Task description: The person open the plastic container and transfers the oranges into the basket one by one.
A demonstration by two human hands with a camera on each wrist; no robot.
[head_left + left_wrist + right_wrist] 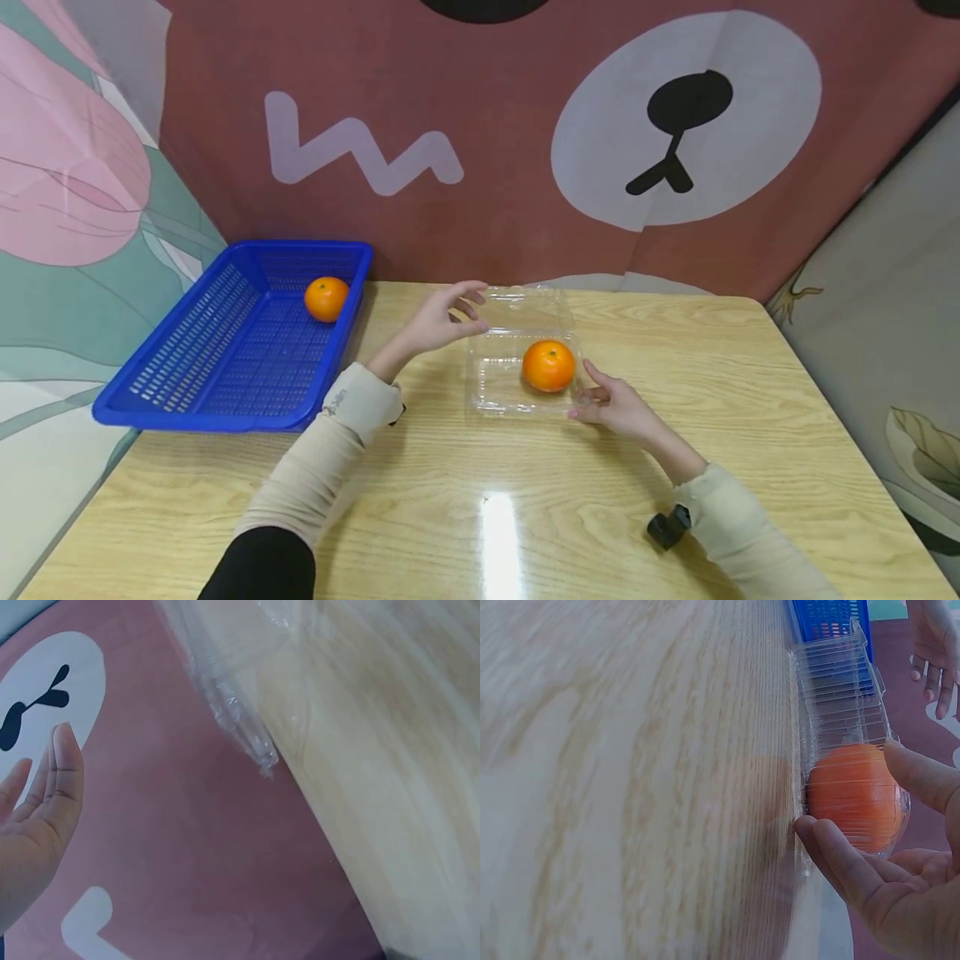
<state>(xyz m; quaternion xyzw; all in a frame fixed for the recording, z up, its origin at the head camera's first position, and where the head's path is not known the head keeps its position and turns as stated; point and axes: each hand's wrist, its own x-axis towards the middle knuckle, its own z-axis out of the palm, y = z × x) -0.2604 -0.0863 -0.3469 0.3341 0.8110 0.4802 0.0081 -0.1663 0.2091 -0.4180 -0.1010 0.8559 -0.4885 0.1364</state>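
Note:
A clear plastic clamshell container (495,396) lies on the table with its lid (528,310) folded back toward the wall. One orange (549,367) sits in the right part of its base. My right hand (618,406) holds the container's right end, thumb and fingers spread to either side of it; the right wrist view shows the orange (855,799) through the ribbed plastic wall. At the lid's left side my left hand (442,321) hovers with fingers loosely bent and thumb apart. The left wrist view has that hand (37,817) away from the plastic.
A blue plastic basket (255,358) stands at the table's left, with another orange (326,299) near its back right corner. The wooden table (720,375) meets a brown printed cloth (510,217) at the back. A black device (666,527) is by my right wrist.

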